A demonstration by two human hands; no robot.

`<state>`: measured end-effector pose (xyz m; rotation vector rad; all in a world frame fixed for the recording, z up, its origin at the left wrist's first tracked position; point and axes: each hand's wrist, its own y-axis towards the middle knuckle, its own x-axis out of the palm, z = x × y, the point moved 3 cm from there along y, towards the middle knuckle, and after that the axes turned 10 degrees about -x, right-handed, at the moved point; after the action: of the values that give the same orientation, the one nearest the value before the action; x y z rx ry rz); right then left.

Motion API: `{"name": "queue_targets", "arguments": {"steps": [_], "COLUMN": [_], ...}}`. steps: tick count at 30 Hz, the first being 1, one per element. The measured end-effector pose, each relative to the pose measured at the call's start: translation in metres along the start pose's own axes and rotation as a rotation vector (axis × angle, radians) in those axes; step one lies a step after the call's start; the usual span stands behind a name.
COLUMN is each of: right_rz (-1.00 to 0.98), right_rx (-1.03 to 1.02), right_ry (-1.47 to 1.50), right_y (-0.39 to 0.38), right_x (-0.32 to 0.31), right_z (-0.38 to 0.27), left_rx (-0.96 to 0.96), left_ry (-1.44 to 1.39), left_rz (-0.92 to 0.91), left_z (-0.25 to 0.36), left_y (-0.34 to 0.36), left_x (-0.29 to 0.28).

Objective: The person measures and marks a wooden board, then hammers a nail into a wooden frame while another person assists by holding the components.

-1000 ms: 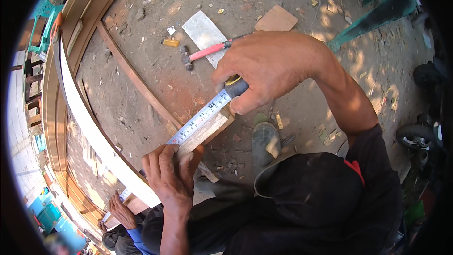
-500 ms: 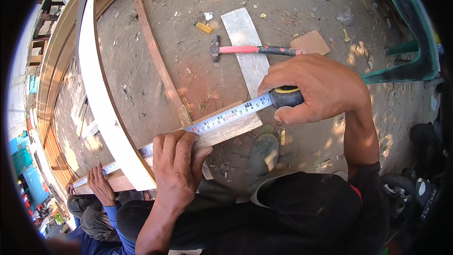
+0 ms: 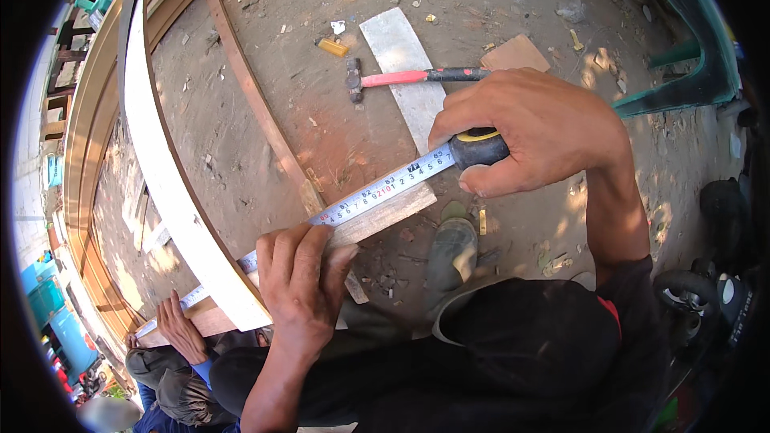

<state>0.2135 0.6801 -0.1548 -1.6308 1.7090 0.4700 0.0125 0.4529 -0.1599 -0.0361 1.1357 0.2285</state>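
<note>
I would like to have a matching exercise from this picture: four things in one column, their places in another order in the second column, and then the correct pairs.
Things:
1. hammer
2. tape measure case
3. wooden beam
4. small yellow piece

Places:
A. under the left hand
B. on the ground, near the hammer's head
C. across a grey board
D. in the right hand

Pairs: 1-C, 2-D, 3-A, 4-B
</note>
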Motion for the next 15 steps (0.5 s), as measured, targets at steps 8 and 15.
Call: {"name": "queue_targets", "arguments": {"steps": [8,15], "right_rz": [-0.003,-0.005], "right_rx": [0.003,0.006], "right_ry": [0.031,0.032], "right_y": [0.0027,0.0033], "right_x": [0.006,0.0026], "right_z": [0.0025,-0.0002], "left_rx": [-0.049,-0.057], "left_ry": [-0.016,-0.008], "left_rz": [0.024,0.043], "left_z": [0.001,0.0014], "left_y": [0.0004,0.0004], "left_x": [-0.0001,0.0005]}}
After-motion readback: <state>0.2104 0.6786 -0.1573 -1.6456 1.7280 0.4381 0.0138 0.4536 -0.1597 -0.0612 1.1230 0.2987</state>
